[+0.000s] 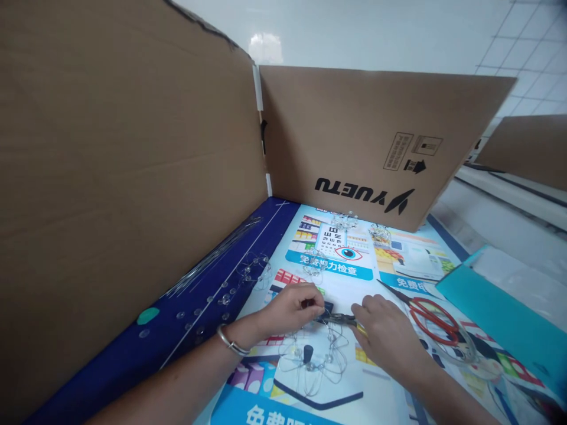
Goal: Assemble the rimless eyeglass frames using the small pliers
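Beaded wire (312, 372) lies in loose loops on the surface (128, 366), just below and between the two hands. The left hand (295, 307) has its fingers bent and tips pinched together beside the nose of the pliers (341, 319); what sits between them is too small to tell. The right hand (383, 330) has its fingers closed around the handles of the pliers, which point toward the left hand. Near the right hand lie scissors (436, 319) with red handles, open side up to a turquoise folder (500, 319). To the left, loose beads (198, 311) and a green disc (147, 316) rest on dark blue, with straight wires (212, 257) beyond. Farther off are more beaded wire pieces (343, 221), then a cardboard panel (354, 130) with printing.
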The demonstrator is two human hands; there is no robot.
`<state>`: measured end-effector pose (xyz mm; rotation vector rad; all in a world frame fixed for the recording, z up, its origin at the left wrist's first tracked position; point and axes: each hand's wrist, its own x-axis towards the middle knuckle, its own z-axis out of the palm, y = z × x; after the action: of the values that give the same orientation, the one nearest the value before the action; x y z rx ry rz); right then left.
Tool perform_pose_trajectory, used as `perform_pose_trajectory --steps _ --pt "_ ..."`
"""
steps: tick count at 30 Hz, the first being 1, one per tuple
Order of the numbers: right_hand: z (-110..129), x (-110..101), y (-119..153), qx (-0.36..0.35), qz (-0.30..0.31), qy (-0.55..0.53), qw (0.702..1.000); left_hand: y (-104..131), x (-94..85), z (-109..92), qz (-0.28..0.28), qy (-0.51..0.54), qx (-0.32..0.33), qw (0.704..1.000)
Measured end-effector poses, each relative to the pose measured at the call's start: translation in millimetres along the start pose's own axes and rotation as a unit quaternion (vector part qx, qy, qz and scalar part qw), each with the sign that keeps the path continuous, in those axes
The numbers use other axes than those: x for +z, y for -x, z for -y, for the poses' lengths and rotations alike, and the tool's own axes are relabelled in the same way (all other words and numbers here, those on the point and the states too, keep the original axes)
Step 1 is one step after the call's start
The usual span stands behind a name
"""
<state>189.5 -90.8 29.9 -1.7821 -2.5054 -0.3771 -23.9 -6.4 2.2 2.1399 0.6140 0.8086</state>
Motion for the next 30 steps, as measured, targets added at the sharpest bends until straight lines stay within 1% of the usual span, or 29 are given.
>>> perform_pose_trajectory --steps 6,11,18,26,30 --pt "1.4 -2.7 -1.6 0.012 0.018 -0.02 1.0 0.2 0.3 -0.6 0.006 -0.006 0.003 1.0" --pt "3.8 -2.3 -4.0 0.008 0.029 -0.029 0.999 -0.2 0.3 -1.1 0.001 -0.006 0.007 1.0" --pt "3.8 0.1 -4.1 0.001 0.034 -0.016 0.999 0.1 0.7 -2.0 0.01 -0.004 0.007 1.0" --pt "5.9 -5.1 -4.1 -0.004 0.031 0.011 0.999 0.9 0.0 -2.9 0.024 -0.016 0.011 1.0" --pt "6.0 -5.2 -4.2 0.0 0.032 0.007 0.999 1.1 -0.3 -1.8 0.021 -0.023 0.01 0.999"
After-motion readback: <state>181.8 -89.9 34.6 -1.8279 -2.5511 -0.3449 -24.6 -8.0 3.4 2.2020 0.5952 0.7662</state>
